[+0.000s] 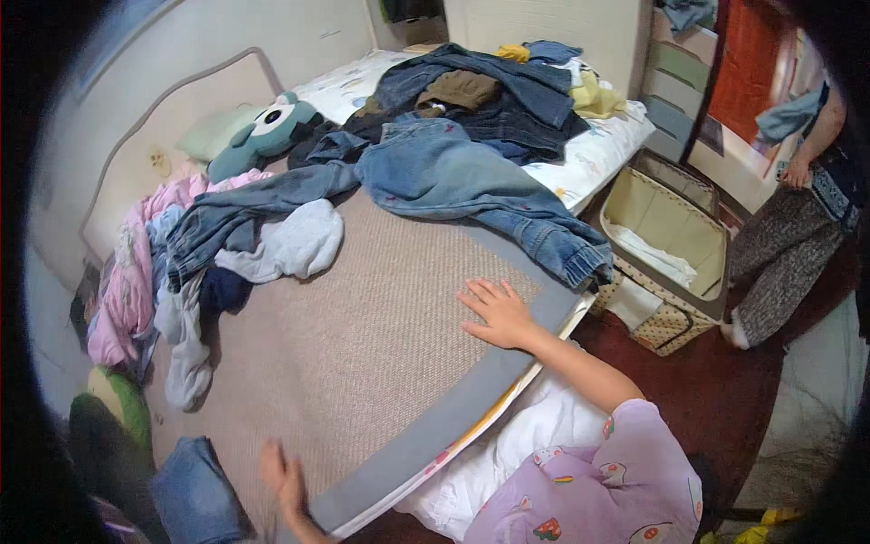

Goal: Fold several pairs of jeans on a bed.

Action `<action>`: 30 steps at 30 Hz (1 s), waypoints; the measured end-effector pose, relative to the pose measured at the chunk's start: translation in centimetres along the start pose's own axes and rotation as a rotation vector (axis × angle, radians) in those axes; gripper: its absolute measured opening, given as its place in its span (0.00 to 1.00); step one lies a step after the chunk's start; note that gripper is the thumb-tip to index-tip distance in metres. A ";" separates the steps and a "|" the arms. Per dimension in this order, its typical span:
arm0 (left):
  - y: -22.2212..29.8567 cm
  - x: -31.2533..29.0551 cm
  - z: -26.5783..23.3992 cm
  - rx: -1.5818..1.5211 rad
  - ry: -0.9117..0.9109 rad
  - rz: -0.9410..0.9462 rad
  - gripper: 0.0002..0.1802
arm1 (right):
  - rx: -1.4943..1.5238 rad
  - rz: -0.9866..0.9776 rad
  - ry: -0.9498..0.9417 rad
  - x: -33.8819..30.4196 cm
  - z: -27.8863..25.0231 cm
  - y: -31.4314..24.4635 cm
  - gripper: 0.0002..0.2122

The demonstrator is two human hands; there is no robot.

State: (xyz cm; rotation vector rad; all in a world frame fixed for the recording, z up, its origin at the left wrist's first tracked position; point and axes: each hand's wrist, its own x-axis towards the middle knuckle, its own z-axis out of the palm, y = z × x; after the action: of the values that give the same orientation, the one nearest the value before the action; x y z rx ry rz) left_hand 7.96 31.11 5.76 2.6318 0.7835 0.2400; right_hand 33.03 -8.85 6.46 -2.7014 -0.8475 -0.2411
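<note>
My right hand (498,313) lies flat on the woven mat (390,299) near its grey border, fingers spread and nothing in them. My left hand (285,476), slightly blurred, is over the mat's near left part, fingers apart and holding nothing. Just left of it sits a folded piece of blue denim (199,490). Beyond my right hand, a pair of blue jeans (435,177) sprawls across the bed, one leg reaching the right edge. A light grey-white garment (299,240) is bunched left of the jeans.
Dark denim (535,86) and a brown garment (458,91) are heaped farther back. Pink clothing (127,299), socks (186,354) and a teal plush toy (249,150) line the left side. Right of the bed are a fabric storage box (675,299) and a person (797,208) holding blue cloth.
</note>
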 end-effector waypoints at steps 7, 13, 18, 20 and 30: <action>1.8 -0.9 1.1 -0.252 0.203 0.001 0.21 | 0.067 -0.010 -0.006 0.3 -0.3 -1.1 0.24; 1.1 -0.8 1.1 -0.364 0.248 0.010 0.17 | 0.078 0.005 -0.024 0.6 -0.3 -1.1 0.25; 2.1 -0.9 0.8 -0.336 0.246 0.043 0.17 | 0.085 -0.013 0.021 0.5 -0.8 -0.9 0.23; 2.1 -0.8 0.9 -0.299 0.272 0.027 0.16 | 0.220 -0.043 0.092 0.8 -2.1 1.1 0.23; 2.1 -0.7 1.3 -0.389 0.282 0.015 0.14 | -0.016 0.538 -0.083 5.6 -3.6 14.4 0.27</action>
State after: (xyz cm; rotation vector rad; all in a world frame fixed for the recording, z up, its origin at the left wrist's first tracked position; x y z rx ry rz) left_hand 8.74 28.68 5.45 2.2618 0.7190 0.7046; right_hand 45.66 -18.31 7.86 -2.8442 -0.1140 -0.0141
